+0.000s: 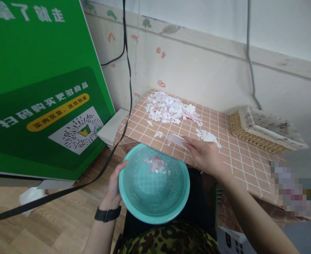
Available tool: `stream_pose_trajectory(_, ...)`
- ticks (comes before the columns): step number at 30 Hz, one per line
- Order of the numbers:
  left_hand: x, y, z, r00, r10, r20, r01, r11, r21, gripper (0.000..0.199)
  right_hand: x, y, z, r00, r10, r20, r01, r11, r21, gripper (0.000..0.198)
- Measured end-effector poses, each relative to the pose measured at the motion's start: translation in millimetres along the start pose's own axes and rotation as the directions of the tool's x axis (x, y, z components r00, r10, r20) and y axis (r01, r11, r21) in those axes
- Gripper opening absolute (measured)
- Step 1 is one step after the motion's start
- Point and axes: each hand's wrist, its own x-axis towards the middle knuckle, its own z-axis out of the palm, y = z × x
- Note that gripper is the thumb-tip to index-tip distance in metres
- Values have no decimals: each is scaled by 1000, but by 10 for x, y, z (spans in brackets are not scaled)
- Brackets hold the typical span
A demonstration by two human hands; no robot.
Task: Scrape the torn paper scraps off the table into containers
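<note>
While the left hand (115,183) grips the left side of a turquoise colander (154,218), its thumb at the rim and its other fingers mostly hidden, the right hand (205,155) pinches a flat white card (176,140) between thumb and fingers. The colander is over the person's lap, at the near edge of the worktop (240,165), with a small cluster of pink and white scraps (156,164) inside. The card is just above or on the checked brown cover; I cannot tell whether it touches. Beyond it, a big heap of paper bits (166,107) lies near the wall, with a smaller pile (208,136) just beside the right hand and a few bits (158,134) left of the card. A cloth-lined wicker basket (247,132) stands farther right, against the wall.
</note>
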Motion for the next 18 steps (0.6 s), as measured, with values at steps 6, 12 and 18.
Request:
stream_pose_trajectory(6, 5, -40, 21, 999, 33, 7, -33, 999, 8, 30, -152, -4, 26, 1000, -27, -5, 27, 999, 36, 32)
stream_pose_trajectory(12, -33, -45, 93, 999, 42, 20, -42, 999, 14, 27, -337, -223, 66, 988, -138, 62, 125, 976, 179, 42)
stream_pose_trajectory(18, -22, -48, 84, 998, 60, -15, -60, 998, 9, 30, -180, -271, 146, 998, -60, -9, 61, 978, 202, 36)
